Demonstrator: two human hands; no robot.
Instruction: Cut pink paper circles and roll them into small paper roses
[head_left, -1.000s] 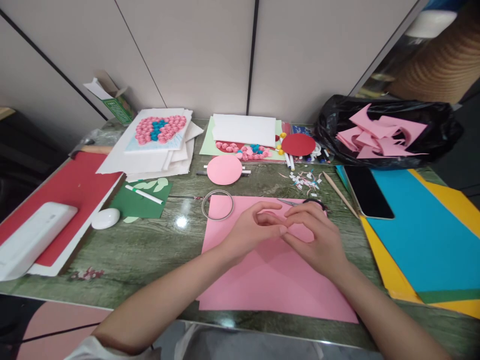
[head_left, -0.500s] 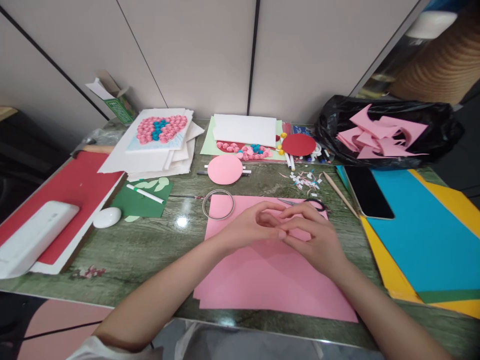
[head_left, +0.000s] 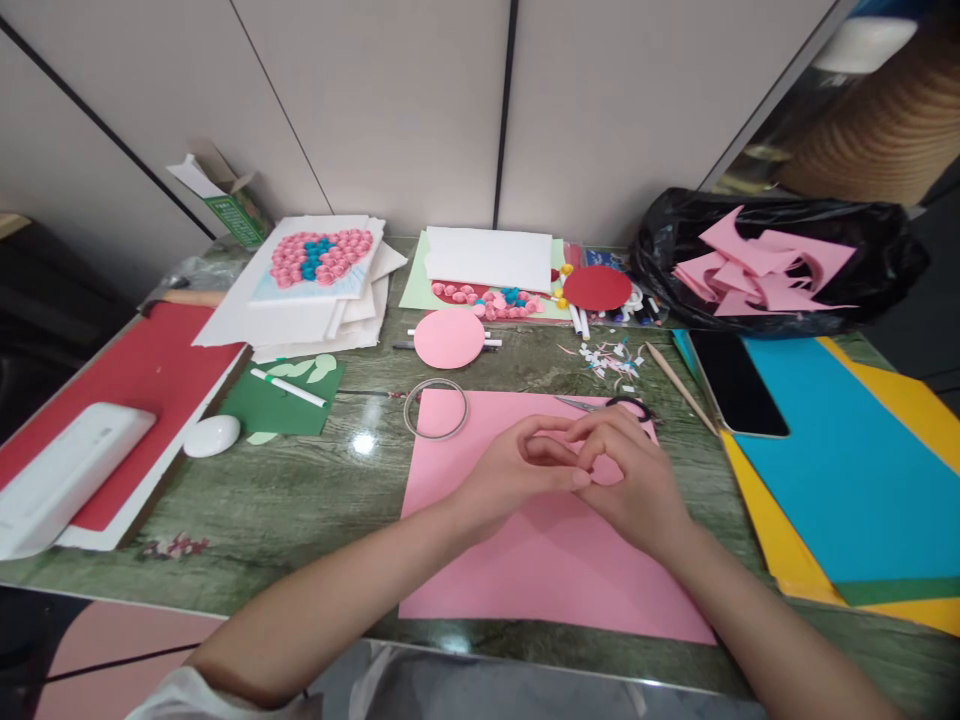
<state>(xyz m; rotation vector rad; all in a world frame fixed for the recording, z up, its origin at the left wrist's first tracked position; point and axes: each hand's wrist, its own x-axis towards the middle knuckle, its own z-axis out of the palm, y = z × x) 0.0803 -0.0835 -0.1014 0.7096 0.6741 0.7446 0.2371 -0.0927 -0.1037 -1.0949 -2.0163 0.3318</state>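
Note:
Over the pink paper sheets (head_left: pixel 480 570), my left hand (head_left: pixel 529 465) and my right hand (head_left: pixel 630 480) meet at the fingertips. The fingers of both are curled and pressed together around something too small or hidden to make out. Scissors (head_left: pixel 630 406) lie just behind my right hand on the top edge of the pink paper, partly covered by it. A metal ring (head_left: pixel 407 410) rests across the paper's upper left corner. Behind the ring, a pink paper circle (head_left: pixel 449 338) lies on top of some pens.
At the right are a phone (head_left: pixel 739 383), blue paper (head_left: pixel 855 450), a wooden stick (head_left: pixel 681 388) and a black bag (head_left: pixel 660 235) of pink scraps. Paper bits (head_left: pixel 611 360) lie behind the scissors. A white mouse (head_left: pixel 212 436) and flower artwork (head_left: pixel 322 258) are at left.
Both hands have shifted slightly, with the right fingers curling in closer to the left fingertips. At the pink stack's left edge, the lower sheet's corner no longer shows.

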